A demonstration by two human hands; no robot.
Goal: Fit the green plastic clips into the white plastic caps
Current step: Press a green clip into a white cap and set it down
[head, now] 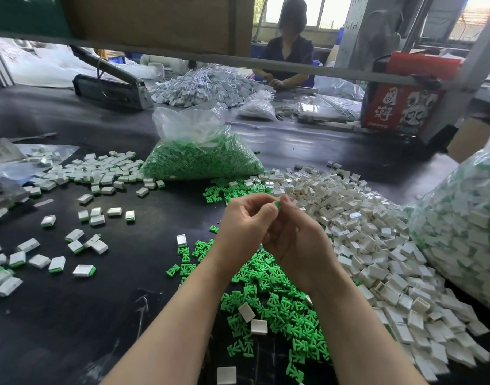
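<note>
Both hands met above the dark table [105, 315], fingers curled inward toward one another. The left hand [242, 226] and the right hand [296, 240] together pinched a green clip [278, 204] at their fingertips; only a small corner of it showed, so its long axis and heading could not be read, nor whether a cap was held with it. Beneath the wrists lay a heap of loose green clips [280, 307], pointing every way, with a few white caps [258, 327] lying flat on top. To the right spread a large pile of empty white caps [377, 245], open sides turned at random. To the left, finished caps with green edges [84, 270] lay scattered. A clear bag of green clips [202, 159] stood behind, another bag of finished pieces [460, 226] at far right. A red carton [399, 107] bore large Chinese characters. A second person [287, 56] sat opposite.
</note>
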